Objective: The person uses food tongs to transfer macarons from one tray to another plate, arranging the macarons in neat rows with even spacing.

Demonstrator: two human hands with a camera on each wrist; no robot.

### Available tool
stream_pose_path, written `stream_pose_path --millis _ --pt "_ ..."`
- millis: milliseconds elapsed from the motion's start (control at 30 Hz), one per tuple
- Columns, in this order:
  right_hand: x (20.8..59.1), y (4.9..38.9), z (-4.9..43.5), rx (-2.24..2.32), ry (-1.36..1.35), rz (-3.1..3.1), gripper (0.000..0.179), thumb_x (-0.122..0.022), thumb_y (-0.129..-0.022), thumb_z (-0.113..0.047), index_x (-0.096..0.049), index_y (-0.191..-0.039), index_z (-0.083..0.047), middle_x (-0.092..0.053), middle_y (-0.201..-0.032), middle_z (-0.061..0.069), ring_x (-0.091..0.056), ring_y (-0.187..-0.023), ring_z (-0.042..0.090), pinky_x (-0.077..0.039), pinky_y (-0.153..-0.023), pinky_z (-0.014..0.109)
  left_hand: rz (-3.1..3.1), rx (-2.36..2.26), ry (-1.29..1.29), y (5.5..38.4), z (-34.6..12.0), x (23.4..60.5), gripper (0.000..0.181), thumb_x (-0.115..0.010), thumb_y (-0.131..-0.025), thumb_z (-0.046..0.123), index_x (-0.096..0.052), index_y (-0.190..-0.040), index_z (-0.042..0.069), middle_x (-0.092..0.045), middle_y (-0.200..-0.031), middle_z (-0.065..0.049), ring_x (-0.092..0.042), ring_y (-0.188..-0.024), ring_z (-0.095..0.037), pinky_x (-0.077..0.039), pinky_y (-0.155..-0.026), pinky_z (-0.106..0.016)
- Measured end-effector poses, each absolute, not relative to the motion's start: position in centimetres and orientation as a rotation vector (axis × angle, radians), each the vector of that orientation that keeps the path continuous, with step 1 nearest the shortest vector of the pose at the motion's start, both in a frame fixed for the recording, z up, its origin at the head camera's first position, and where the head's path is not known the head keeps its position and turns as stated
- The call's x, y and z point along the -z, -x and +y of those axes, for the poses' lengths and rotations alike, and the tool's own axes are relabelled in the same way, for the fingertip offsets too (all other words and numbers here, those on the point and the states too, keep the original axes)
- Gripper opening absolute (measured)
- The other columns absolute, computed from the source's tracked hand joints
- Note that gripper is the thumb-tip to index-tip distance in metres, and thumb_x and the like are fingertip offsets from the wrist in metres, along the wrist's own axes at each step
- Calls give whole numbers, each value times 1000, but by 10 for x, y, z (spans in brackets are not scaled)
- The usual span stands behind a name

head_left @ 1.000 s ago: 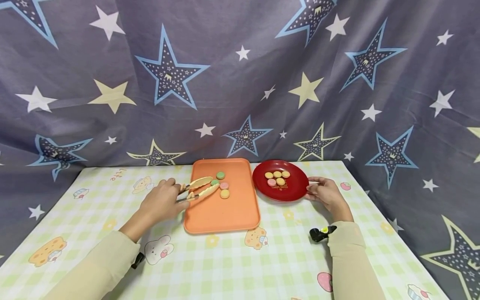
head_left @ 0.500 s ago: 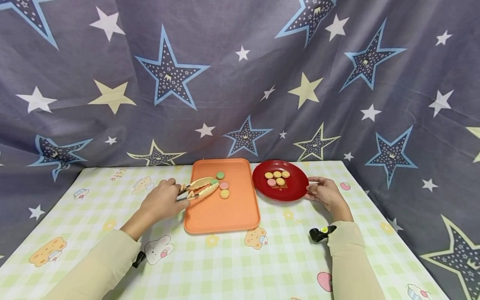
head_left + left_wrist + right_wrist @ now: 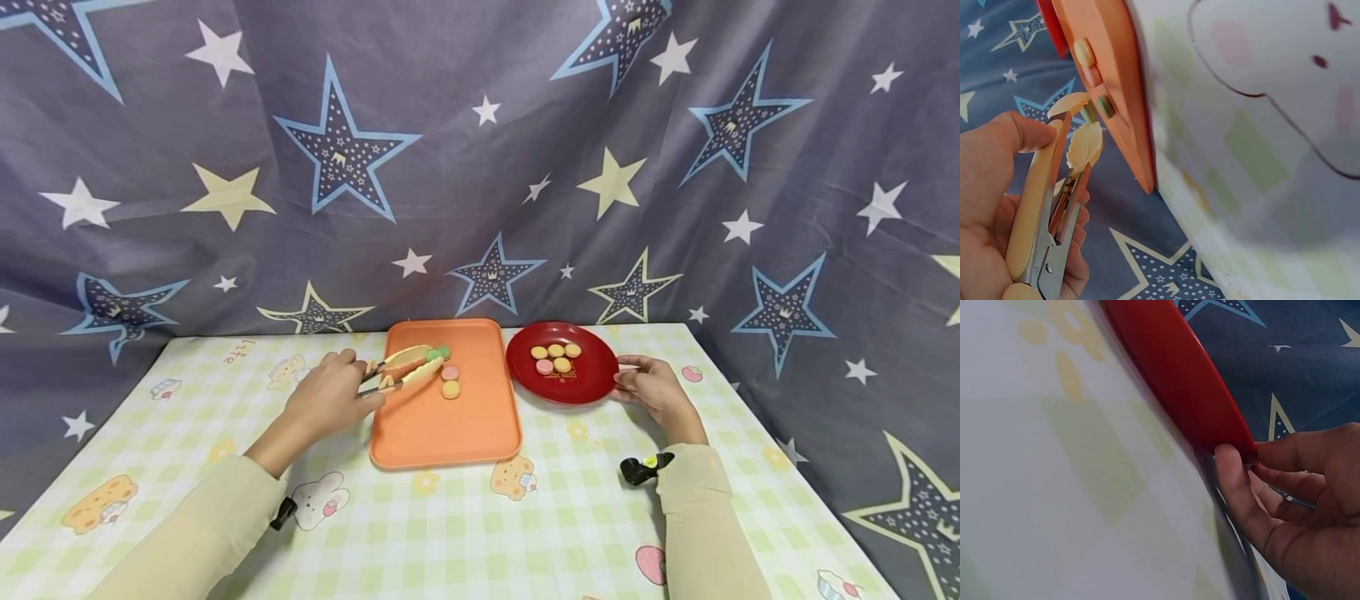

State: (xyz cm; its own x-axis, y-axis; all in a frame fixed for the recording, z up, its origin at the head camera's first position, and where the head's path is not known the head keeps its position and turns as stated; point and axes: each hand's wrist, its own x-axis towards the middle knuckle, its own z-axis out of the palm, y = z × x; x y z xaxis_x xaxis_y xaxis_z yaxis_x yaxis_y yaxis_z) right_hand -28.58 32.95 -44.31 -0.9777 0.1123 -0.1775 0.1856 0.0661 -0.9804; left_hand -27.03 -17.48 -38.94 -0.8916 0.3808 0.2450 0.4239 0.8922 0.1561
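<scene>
My left hand grips a pair of tongs with cream scalloped tips, reaching over the orange tray. In the left wrist view, one green macaron sits between the tong tips, with a second green macaron beside it on the tray. A pink macaron and a yellow macaron lie just nearer on the tray. At the right, my right hand pinches the rim of a red plate, thumb and fingers at its edge. Several yellow macarons and one pink macaron lie on the plate.
The table wears a green-and-white checked cloth with cartoon prints. A grey curtain with stars hangs right behind the tray and plate. Tray and plate stand side by side near the back edge.
The tongs have shifted slightly away and to the right, and the green macaron at their tips has moved up against the other green one. The right hand stays on the plate.
</scene>
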Motion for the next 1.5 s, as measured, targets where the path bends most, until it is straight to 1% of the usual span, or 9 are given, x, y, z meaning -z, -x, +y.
stream_pose_path --millis 133,233,567,600,800,833,1033,1333,1500 --pt "443 284 330 2075 -322 2265 50 -49 -97 8 -40 -146 11 -62 -104 12 -68 -75 14 -60 -75 29 -2850 299 636 272 -168 385 33 -67 -85 35 -68 -93 3 -54 -92 -9 -49 -83 -28 -42 -65 -40" --pt "443 283 330 2070 -327 2269 50 -50 -97 8 -40 -146 10 -62 -105 12 -68 -77 14 -60 -75 29 -2854 304 641 273 -162 383 31 -67 -85 35 -66 -91 4 -55 -94 -9 -49 -83 -28 -41 -67 -40" --pt "443 284 330 2097 -296 2238 54 -49 -96 9 -37 -149 12 -65 -97 9 -68 -75 15 -60 -73 29 -2827 317 655 276 -142 378 31 -68 -85 37 -66 -89 6 -55 -97 -10 -49 -86 -28 -44 -69 -43" --pt "443 284 330 2098 -295 2237 54 -49 -97 9 -36 -149 12 -66 -97 9 -68 -75 15 -60 -73 29 -2823 329 662 276 -140 378 29 -68 -85 37 -65 -87 8 -56 -97 -10 -49 -86 -28 -44 -70 -44" --pt "443 285 329 2089 -295 2249 54 -50 -97 8 -37 -149 11 -63 -101 11 -68 -76 15 -60 -74 30 -2835 359 686 276 -122 375 27 -69 -87 37 -67 -87 11 -57 -101 -10 -50 -90 -28 -45 -73 -44" --pt "442 285 329 2089 -294 2250 54 -50 -97 8 -37 -149 11 -63 -102 12 -68 -76 15 -60 -74 30 -2839 354 690 276 -119 374 29 -69 -87 38 -68 -90 9 -56 -100 -10 -49 -89 -28 -45 -72 -44" --pt "442 284 328 2084 -303 2255 53 -50 -97 8 -38 -148 11 -62 -103 11 -68 -76 15 -60 -74 30 -2833 349 748 275 -100 371 28 -69 -89 37 -68 -91 10 -54 -94 -7 -46 -84 -25 -43 -69 -41" --pt "440 284 328 2089 -286 2248 51 -50 -97 8 -39 -147 12 -61 -102 13 -68 -76 16 -60 -74 29 -2820 360 772 275 -74 371 24 -65 -85 36 -62 -82 13 -50 -89 -4 -44 -81 -24 -39 -70 -37" --pt "439 284 328 2093 -283 2242 53 -50 -97 8 -38 -148 12 -62 -101 13 -68 -76 15 -60 -74 29 -2810 340 801 275 -62 371 24 -65 -87 36 -64 -87 12 -49 -87 -4 -43 -78 -23 -38 -67 -36"
